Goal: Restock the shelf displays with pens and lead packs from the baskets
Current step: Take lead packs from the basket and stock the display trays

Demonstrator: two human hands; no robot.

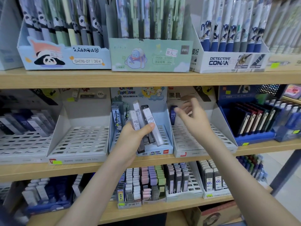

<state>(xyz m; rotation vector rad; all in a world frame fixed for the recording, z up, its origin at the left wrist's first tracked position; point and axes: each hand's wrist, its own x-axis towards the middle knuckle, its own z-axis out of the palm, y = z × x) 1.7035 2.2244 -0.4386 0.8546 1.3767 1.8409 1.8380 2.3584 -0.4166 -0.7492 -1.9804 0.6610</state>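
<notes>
My left hand (133, 137) grips a fan of several slim HB 0.7 lead packs (147, 121) in front of the light blue cartoon display tray (167, 144) on the middle shelf. My right hand (193, 116) reaches into the white slotted display tray (211, 141) to the right. Its fingertips touch the top of a dark blue HB 0.7 lead pack (173, 115) that stands upright at that tray's back left corner. Whether the fingers still pinch the pack is blurred.
An empty white slotted tray (81, 144) sits left of the blue one. Pen boxes line the top shelf: a panda box (65, 57), a green box (149, 56), a Detective Conan box (228, 61). A blue tray with dark packs (252, 121) stands at the right. More lead packs fill the lower shelf.
</notes>
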